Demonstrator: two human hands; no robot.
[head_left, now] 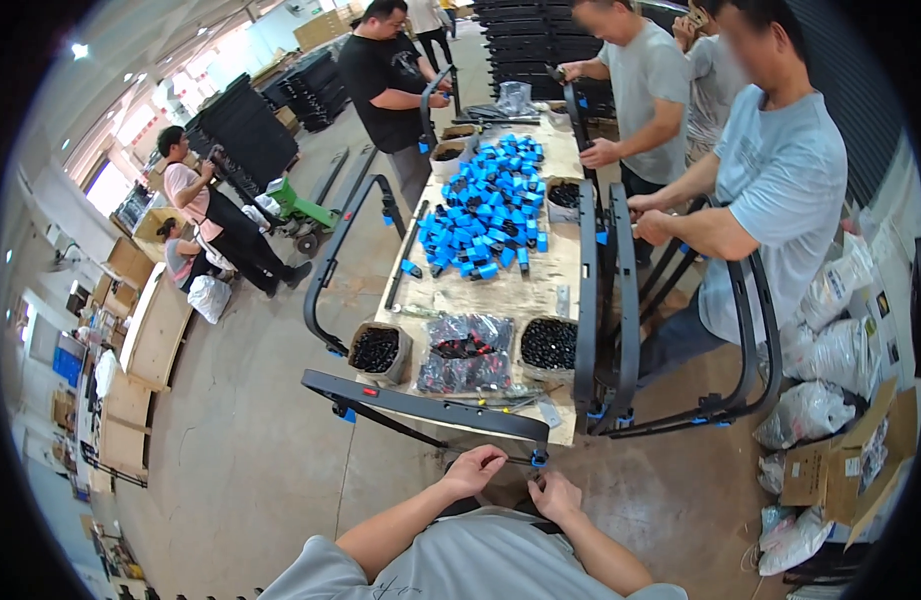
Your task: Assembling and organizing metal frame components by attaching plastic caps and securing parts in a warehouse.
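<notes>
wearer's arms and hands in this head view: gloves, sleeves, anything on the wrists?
Both hands are bare: no gloves on the left hand or the right hand. The forearms are uncovered too, coming out of the short sleeves of a light grey T-shirt with a small dark mark on the chest. No watch, band or ring can be made out at this size.

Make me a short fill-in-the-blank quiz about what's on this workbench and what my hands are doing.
1. The heap of small plastic clips in the middle of the table is coloured ____.
2. Both the left hand and the right hand are at the ____ end of the curved black frame, by its corner.
3. The two round tubs nearest the wearer hold small parts that are ____ in colour.

Missing words: blue; right; black
</notes>
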